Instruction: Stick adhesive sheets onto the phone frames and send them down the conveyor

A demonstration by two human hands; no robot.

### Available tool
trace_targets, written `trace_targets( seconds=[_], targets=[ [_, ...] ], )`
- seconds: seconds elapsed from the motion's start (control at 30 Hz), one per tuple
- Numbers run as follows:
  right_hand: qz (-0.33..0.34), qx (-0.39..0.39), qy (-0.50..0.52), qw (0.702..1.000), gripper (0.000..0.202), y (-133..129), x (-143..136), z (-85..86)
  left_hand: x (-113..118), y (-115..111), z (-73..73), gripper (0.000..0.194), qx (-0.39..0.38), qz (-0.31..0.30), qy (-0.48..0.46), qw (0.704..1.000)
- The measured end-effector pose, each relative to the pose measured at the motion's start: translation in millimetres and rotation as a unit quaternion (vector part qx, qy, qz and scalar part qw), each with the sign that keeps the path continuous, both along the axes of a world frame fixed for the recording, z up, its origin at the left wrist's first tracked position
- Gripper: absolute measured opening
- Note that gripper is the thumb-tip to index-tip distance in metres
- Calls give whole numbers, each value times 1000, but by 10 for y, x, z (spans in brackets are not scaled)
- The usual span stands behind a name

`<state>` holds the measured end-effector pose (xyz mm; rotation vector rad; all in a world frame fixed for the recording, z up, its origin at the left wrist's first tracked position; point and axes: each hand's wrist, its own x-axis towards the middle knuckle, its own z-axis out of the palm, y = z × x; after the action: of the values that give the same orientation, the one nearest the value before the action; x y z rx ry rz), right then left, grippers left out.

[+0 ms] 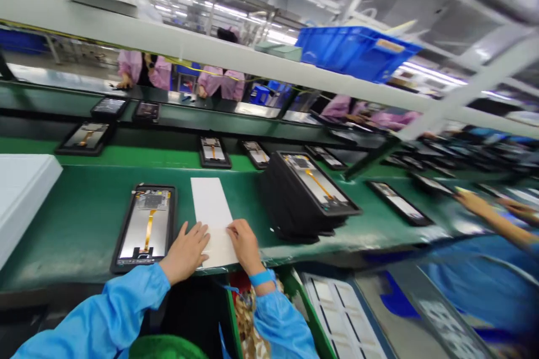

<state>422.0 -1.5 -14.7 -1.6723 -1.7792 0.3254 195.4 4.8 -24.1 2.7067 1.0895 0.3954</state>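
Observation:
A white rectangular sheet [211, 204] lies on the green bench in front of me. Its left edge is under the fingertips of my left hand [186, 251], whose fingers are spread. On the sheet's right edge, my right hand [245, 245] has thumb and index finger pinched together; a blue band circles that wrist. Just left of my left hand lies an open tablet-like device [147, 224] with an orange ribbon cable inside its black frame. To the right of the sheet stands a stack of black trays [286, 201], with a similar device [314, 182] on top.
A white box [25, 196] sits at the left. More devices rest along the green line behind and to the right. Below the bench edge are a green bin [290, 291] and a white tray [341, 314]. A co-worker's arm [492, 216] reaches in at the right.

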Motion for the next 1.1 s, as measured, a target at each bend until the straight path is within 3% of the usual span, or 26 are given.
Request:
trace_targets(
  seconds=[0.13, 0.23, 0.33, 0.43, 0.53, 0.63, 0.8, 1.1],
  targets=[
    [-56, 73, 42, 995, 30, -46, 95, 205, 51, 17, 107, 52, -28, -1, -8, 1000],
    [-86, 51, 117, 988, 36, -29, -38, 476, 16, -10, 226, 51, -35, -2, -32, 999],
    [-23, -6, 200, 980, 33, 92, -430, 740, -255, -66, 344, 44, -1, 7, -78, 997],
    [74, -32, 231, 970, 26, 331, -956, 841, -765, -60, 349, 43, 39, 86, -95, 991],
    [145, -50, 222, 963, 19, 629, -1452, 716, -1262, 28, 227, 46, 53, 181, -62, 980],
    [177, -78, 201, 960, 14, 905, -1815, 460, -1510, 115, 113, 48, 53, 186, -30, 981],
    [196, -116, 147, 963, 9, 1164, -2078, 169, -1532, 133, 138, 48, 48, 198, -40, 978],
    [225, -151, 85, 959, 12, 1249, -2141, 131, -1545, 144, 155, 47, 32, 206, -61, 976]
  ],
)
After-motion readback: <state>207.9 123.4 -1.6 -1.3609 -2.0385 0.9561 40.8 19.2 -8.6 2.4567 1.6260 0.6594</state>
